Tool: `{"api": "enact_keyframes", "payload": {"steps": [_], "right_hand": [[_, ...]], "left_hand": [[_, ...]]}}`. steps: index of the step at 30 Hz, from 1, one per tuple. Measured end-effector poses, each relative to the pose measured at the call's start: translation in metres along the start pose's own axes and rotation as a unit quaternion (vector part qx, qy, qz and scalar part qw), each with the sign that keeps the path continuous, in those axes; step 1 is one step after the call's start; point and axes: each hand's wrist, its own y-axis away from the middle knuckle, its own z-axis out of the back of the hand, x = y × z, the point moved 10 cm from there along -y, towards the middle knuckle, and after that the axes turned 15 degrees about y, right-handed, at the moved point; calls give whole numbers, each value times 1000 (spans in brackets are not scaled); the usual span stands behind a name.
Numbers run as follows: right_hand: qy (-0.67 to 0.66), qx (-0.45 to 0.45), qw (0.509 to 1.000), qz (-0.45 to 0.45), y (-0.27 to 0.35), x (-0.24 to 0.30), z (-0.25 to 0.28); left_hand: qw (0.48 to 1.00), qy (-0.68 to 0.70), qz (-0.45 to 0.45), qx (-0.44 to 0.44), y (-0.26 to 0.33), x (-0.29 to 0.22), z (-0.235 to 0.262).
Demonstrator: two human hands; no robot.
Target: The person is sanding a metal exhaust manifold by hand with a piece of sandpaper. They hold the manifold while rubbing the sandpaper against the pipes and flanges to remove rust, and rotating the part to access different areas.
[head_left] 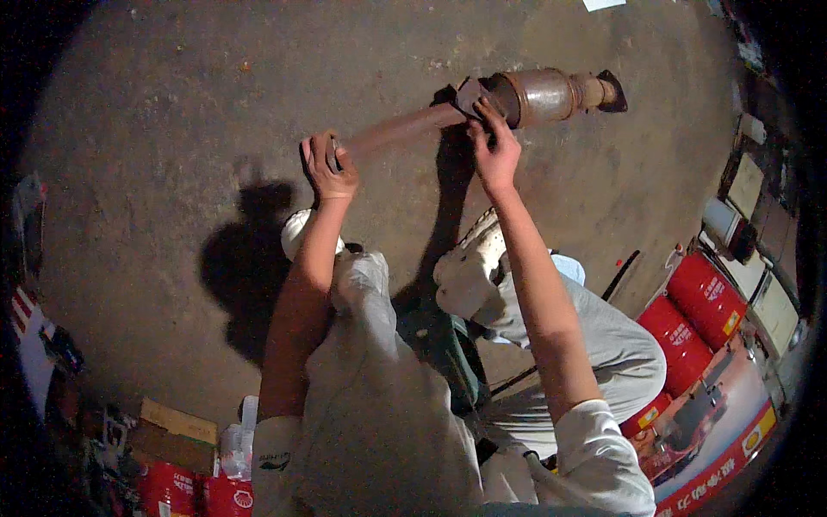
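Observation:
A rusty exhaust pipe (405, 129) with a catalytic converter (541, 96) at its right part lies across the space ahead of me, slanting up to the right. A dark flange (613, 91) ends it on the right. My left hand (331, 168) is curled round the pipe's left end, which it partly hides. Where the pipe meets the converter, my right hand (495, 151) has its fingers and thumb closed on a greyish plate-like piece (471, 95). Whether that piece is fixed to the pipe I cannot tell.
Grey concrete floor (198, 112) spreads around the pipe. Red drums (689, 310) and a printed board (715, 422) stand at the right. A cardboard box (177, 422) is at the lower left. My legs and a white shoe (299, 233) are below the pipe.

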Motion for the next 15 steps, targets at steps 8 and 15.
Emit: {"api": "enact_keyframes", "payload": {"steps": [8, 15], "right_hand": [[75, 106, 991, 15, -12, -3, 5], [-30, 57, 998, 28, 45, 60, -52]], "left_hand": [[1000, 16, 8, 1, -1, -7, 3], [999, 47, 3, -19, -1, -8, -1]]}}
